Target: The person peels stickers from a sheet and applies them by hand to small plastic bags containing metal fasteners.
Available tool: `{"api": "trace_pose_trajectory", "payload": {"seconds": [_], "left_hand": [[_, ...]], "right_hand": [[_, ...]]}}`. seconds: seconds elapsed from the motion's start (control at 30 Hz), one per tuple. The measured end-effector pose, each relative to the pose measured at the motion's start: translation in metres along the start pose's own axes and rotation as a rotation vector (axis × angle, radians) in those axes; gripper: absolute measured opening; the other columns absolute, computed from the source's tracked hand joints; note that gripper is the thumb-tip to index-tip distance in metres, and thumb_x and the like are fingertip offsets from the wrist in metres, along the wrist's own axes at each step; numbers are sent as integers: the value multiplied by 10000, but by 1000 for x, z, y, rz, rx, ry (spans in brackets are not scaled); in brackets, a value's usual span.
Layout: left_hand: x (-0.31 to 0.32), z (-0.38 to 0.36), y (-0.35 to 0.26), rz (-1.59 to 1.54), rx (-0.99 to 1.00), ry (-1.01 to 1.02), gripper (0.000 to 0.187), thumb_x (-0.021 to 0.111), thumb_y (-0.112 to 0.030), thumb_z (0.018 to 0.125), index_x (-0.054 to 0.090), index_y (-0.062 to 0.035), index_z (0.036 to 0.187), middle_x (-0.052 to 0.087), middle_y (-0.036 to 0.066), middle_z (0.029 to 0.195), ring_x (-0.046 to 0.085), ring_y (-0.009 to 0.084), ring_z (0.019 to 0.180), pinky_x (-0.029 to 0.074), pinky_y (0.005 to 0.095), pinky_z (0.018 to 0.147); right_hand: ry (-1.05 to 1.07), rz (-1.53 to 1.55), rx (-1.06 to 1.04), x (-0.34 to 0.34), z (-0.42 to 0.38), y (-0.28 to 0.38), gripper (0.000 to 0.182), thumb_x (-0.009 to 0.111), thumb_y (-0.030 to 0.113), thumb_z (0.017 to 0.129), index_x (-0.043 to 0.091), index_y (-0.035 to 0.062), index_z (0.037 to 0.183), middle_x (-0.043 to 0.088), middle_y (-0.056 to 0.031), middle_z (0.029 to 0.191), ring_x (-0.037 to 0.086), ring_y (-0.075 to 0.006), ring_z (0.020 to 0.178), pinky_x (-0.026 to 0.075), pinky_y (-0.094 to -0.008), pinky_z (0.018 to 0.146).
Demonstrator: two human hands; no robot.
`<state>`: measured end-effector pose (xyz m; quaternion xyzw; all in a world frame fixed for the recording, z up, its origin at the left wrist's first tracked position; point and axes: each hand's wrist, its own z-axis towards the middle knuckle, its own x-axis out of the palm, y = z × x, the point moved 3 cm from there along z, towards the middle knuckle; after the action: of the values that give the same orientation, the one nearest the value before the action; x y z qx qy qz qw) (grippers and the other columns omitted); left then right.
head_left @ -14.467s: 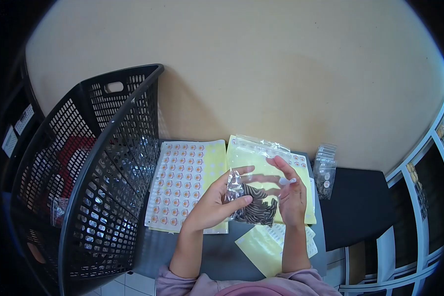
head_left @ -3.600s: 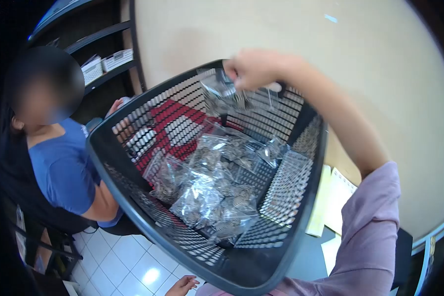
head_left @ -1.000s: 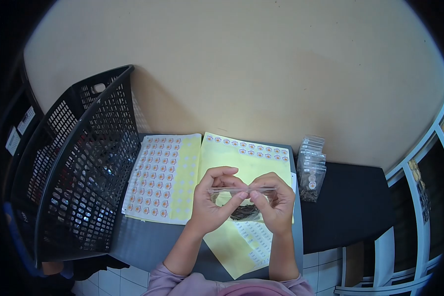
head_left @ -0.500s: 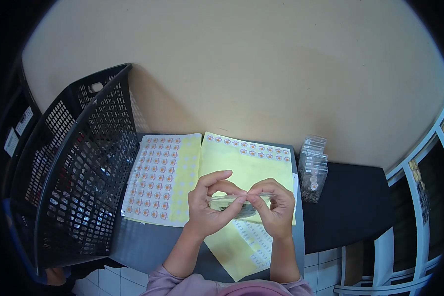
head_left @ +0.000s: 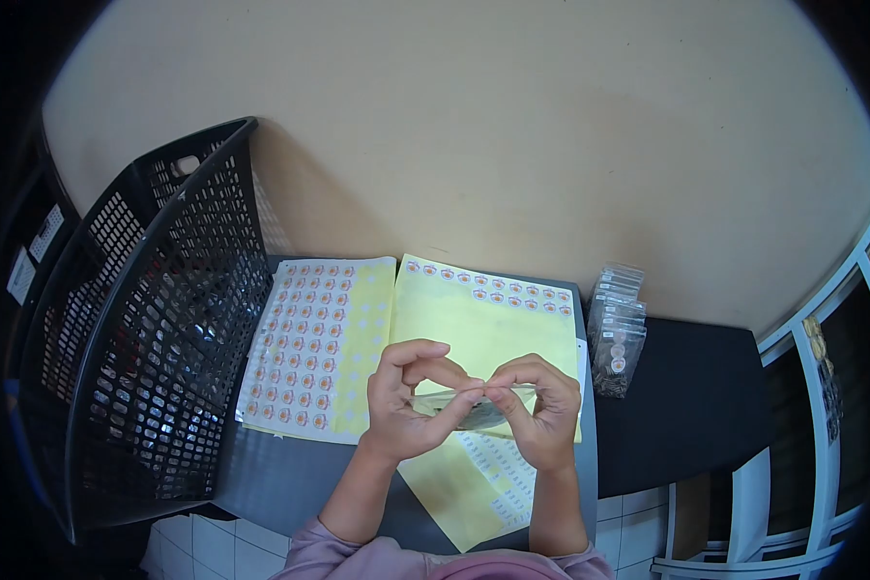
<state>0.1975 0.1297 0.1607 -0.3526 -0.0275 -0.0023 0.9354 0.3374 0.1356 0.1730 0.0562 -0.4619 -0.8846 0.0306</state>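
A small clear bag (head_left: pixel 481 416) with dark contents is held up over the yellow sheets. My left hand (head_left: pixel 414 401) pinches its top edge between thumb and fingers. Close beside it, my right hand (head_left: pixel 539 411) pinches the same edge, the fingertips of both hands nearly touching. Behind the hands lies a yellow sheet (head_left: pixel 483 338) with round stickers along its top. To its left is a sheet full of round stickers (head_left: pixel 304 348). A smaller yellow sheet with tiny labels (head_left: pixel 464 493) lies below the hands.
A large black perforated basket (head_left: pixel 164 338) stands at the left. Several filled clear bags (head_left: pixel 617 333) stand in a row at the right, beside a black surface (head_left: pixel 686 406). White-framed shelving (head_left: pixel 826 416) is at the far right, and a beige wall (head_left: pixel 493 126) rises behind.
Both hands stay pinched on the bag, which has tilted slightly. The view has shifted a little. A hand visible under the basket at the lower left is no longer in sight.
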Motion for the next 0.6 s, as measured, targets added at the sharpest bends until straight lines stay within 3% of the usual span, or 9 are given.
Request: {"api": "trace_pose_trajectory", "payload": {"seconds": [0.33, 0.6], "left_hand": [[-2, 3, -1, 163, -54, 92, 524, 621, 64, 683, 304, 18, 1097, 617, 69, 703, 607, 153, 697, 463, 334, 795], [-2, 4, -6, 177, -65, 113, 422, 591, 10, 747, 344, 41, 1088, 646, 89, 807, 615, 173, 818, 474, 326, 799]], "right_hand": [[-18, -229, -70, -12, 3, 3, 90, 695, 71, 645, 630, 68, 708, 626, -46, 696, 608, -192, 764, 403, -282, 720], [-32, -285, -83, -21, 4, 5, 80, 700, 79, 635, 642, 84, 690, 628, -41, 673, 608, -205, 832, 391, -299, 746]]}}
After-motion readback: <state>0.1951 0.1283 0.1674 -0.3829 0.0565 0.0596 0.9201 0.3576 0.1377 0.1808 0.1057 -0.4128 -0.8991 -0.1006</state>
